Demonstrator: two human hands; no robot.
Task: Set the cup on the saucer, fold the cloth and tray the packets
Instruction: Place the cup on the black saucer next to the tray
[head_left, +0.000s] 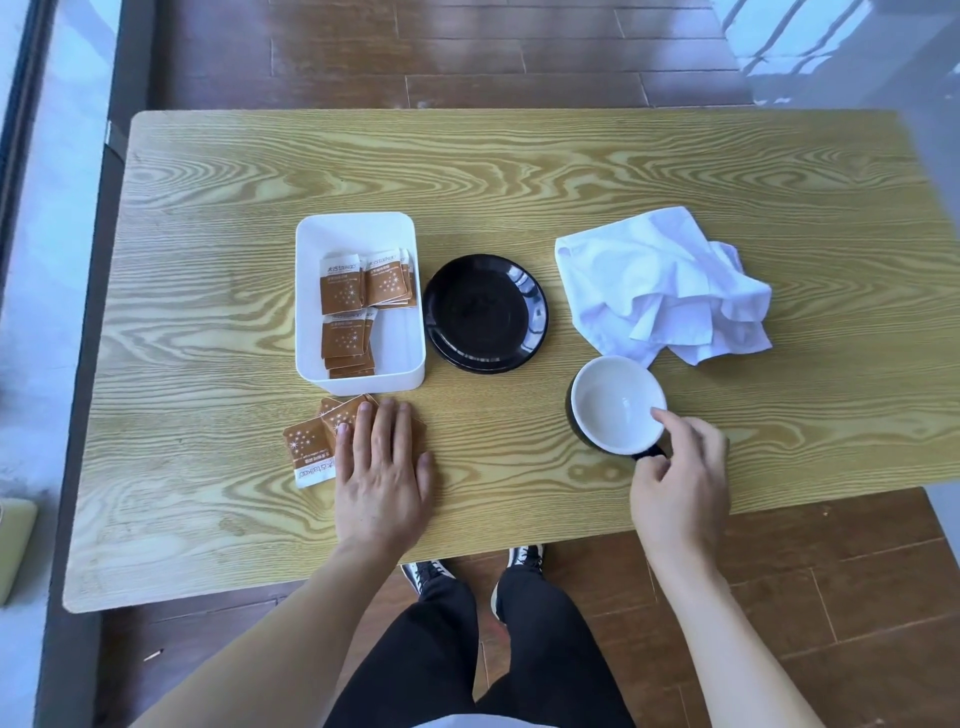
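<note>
Black trousers (483, 670) and two dark shoes with white laces fill the bottom of the view, closest to the camera, with brown floor planks around them.

Biggest of all is the wooden table (519, 171), pale yellow with wavy grain and round corners. Next in size is the white cloth (654, 280), soft and crumpled in a heap on the right side, not folded yet. Then comes the white tray (410, 291), a smooth box with rounded corners. It already holds some brown and white packets. Just beside it sits the saucer (485, 312), round, black and shiny, with nothing on it.

The cup (615, 402) stands on the table near the cloth, apart from the saucer. It is white inside and dark outside (and it looks empty). The right hand (680, 478) curls around the cup's dark handle, with one finger touching the rim. It seems to be taking hold, so the cup step looks like the one going on now. I think the next move is to lift the cup and set it gently in the middle of the saucer.

The left hand (382, 478) lies flat and open, pressing on the loose packets (311, 447) in front of the tray. These small, flat squares still need to go in.
</note>
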